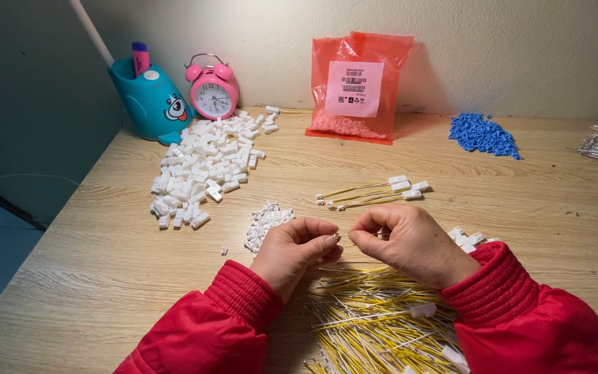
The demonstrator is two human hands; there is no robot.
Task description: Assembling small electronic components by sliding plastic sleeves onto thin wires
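Yellow wire (346, 238) is pinched between left hand (297, 248) and right hand (404, 240), behind them four finished wires (372, 193).

My sleeves (230, 305) are matt red quilted cloth; the table (91, 249) under them is pale wood-grain laminate, smooth and matt. The white connectors (205, 170) look like dull plastic, the yellow wires (368, 325) plastic-coated and slightly shiny, the red bag (358, 86) glossy crinkled film
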